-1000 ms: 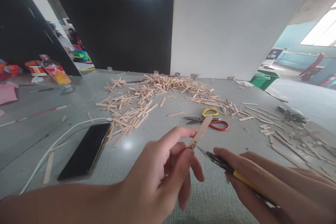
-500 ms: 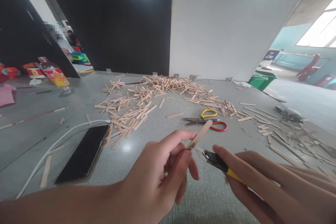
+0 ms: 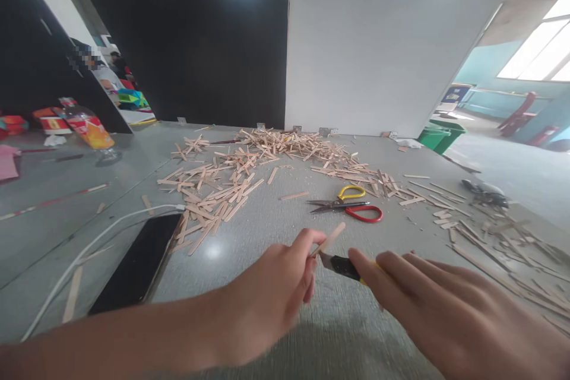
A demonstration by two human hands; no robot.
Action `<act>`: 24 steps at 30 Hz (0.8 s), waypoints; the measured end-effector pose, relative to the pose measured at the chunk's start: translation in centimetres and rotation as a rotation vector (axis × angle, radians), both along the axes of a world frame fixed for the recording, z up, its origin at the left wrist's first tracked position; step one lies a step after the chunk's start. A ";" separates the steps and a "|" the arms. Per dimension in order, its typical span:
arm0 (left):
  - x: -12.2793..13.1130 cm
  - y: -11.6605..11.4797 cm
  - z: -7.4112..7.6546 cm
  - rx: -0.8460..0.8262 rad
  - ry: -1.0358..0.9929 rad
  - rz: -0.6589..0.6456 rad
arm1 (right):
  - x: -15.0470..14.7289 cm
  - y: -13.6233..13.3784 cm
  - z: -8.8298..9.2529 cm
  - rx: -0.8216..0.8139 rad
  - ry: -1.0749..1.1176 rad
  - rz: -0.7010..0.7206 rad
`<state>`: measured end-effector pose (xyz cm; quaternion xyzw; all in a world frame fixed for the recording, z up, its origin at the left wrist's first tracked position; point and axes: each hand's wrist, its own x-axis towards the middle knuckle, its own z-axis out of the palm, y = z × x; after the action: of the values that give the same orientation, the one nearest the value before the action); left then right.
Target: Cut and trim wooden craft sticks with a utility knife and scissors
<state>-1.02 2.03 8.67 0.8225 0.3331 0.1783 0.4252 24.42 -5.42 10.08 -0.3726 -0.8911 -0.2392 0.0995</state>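
Note:
Between the thumb and fingers of my left hand [image 3: 276, 291] is a wooden craft stick [image 3: 333, 236], its rounded end pointing up and away to the right. My right hand [image 3: 436, 303] is closed around a yellow and black utility knife [image 3: 345, 266]. The knife's blade meets the stick close to my left fingertips; how deep it sits I cannot tell. Just beyond both hands lie scissors [image 3: 342, 205] with one yellow and one red handle loop.
Loose craft sticks [image 3: 289, 145] are heaped toward the back panels, with cut strips [image 3: 503, 249] at right. A phone [image 3: 138, 261] with a white cable [image 3: 89, 255] lies at left, a bottle [image 3: 89, 127] beyond it. A person [image 3: 104, 74] is behind the partition.
My left hand has turned, and the stick has dropped lower and tilted away. The knife has moved left, bringing its blade against the stick. The view has shifted slightly.

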 end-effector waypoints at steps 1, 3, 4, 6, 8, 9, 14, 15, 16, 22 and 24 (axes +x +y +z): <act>0.2 0.6 -1.0 -0.027 0.023 -0.035 | -0.2 0.5 -0.3 0.014 -0.042 -0.022; 0.5 1.7 -3.0 -0.084 0.022 -0.084 | -0.8 1.9 -1.2 -0.030 -0.092 -0.089; 0.7 2.2 -3.9 -0.095 0.027 -0.102 | -1.1 2.8 -1.7 -0.107 -0.097 -0.108; 0.8 3.0 -5.4 -0.123 0.045 -0.113 | -1.4 4.4 -2.4 -0.365 -0.067 -0.160; 0.8 3.5 -6.2 -0.154 0.060 -0.118 | -1.4 5.6 -2.7 -0.590 -0.009 -0.202; 0.7 3.7 -6.4 -0.171 0.066 -0.120 | -1.4 5.9 -2.8 -0.627 0.008 -0.212; 0.6 3.9 -6.8 -0.239 0.081 -0.129 | -1.4 5.2 -3.4 -0.287 -0.199 -0.114; 0.6 3.9 -6.8 -0.246 0.080 -0.128 | -1.4 5.0 -3.6 -0.258 -0.222 -0.098; 0.6 3.9 -6.9 -0.252 0.078 -0.127 | -1.4 5.0 -3.7 -0.256 -0.219 -0.092; 0.8 4.0 -6.6 -0.271 0.076 -0.146 | -1.6 5.6 -3.3 -0.346 -0.232 -0.153; 0.7 4.0 -6.2 -0.268 0.071 -0.163 | -1.8 5.4 -3.1 -0.345 -0.273 -0.150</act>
<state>-0.27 6.07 2.44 0.7884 0.3009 0.0680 0.5323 22.61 0.01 7.00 -0.4137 -0.8937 -0.1384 -0.1051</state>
